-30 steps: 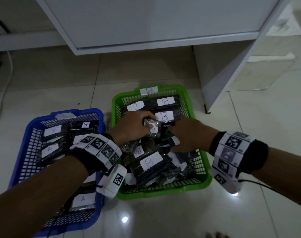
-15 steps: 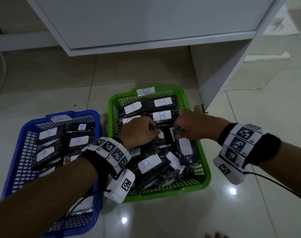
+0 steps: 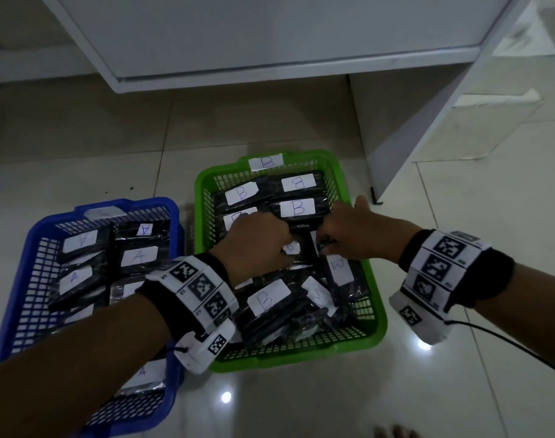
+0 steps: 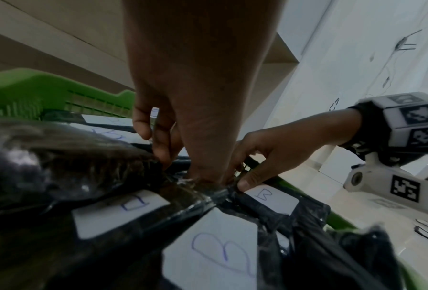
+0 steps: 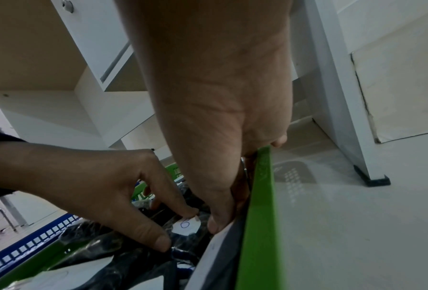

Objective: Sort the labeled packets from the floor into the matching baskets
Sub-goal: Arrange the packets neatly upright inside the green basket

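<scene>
The green basket (image 3: 379, 322), tagged B, holds several black packets with white B labels (image 3: 298, 207). To its left the blue basket (image 3: 42, 223) holds black packets labelled A (image 3: 139, 256). Both hands reach into the middle of the green basket. My left hand (image 3: 287, 246) curls its thumb and fingers round a black packet with a small B label (image 5: 185, 223). My right hand (image 3: 323, 245), close to the basket's right wall, pinches the end of another B packet (image 3: 338, 269). The fingertips of both hands are partly buried among the packets (image 4: 208, 198).
A white desk (image 3: 270, 42) overhangs the floor behind the baskets, and its side panel (image 3: 396, 137) stands just right of the green basket. A black cable (image 3: 507, 341) trails from my right wrist. Toes (image 3: 396, 433) show at the bottom edge. Glossy tiled floor surrounds the baskets.
My left hand has lowered its packet into the pile. My right hand has shifted from lying on the packets toward the right wall and curled onto a packet end.
</scene>
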